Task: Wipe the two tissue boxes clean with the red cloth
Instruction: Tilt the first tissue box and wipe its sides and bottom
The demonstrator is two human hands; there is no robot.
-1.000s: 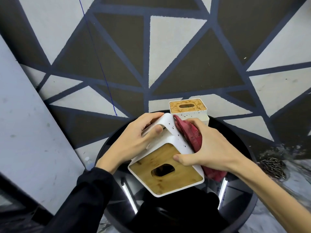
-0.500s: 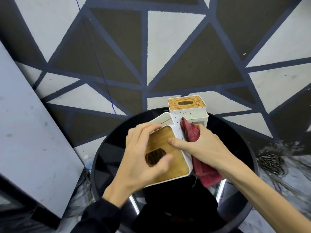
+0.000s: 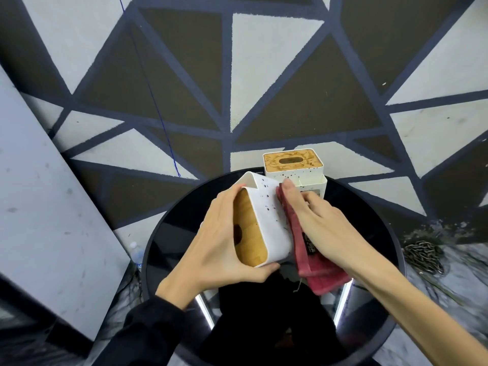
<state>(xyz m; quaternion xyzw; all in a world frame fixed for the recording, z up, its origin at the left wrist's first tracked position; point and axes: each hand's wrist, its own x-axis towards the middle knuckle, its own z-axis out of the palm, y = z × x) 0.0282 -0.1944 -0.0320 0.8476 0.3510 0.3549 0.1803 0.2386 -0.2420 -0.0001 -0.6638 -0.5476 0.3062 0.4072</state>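
My left hand [image 3: 215, 241] grips a white tissue box [image 3: 266, 220] with a wooden lid, tipped on its side above the round black table [image 3: 169, 233]. The lid faces left and a speckled white side faces up. My right hand [image 3: 324, 228] presses the red cloth [image 3: 314, 270] against the box's right side, with the cloth's loose end hanging below. A second white tissue box [image 3: 293, 165] with a wooden lid stands upright at the table's far edge, just behind both hands.
The glossy table top reflects a dark figure and two light strips. A grey slab [image 3: 47, 220] leans at the left. A plastic bottle [image 3: 136, 253] lies on the floor beside the table, and a chain [image 3: 422, 257] lies at the right. The carpet has a triangle pattern.
The held box has been turned, so its wooden lid now faces left and a white side faces up. My right hand with the cloth has slid along that side.
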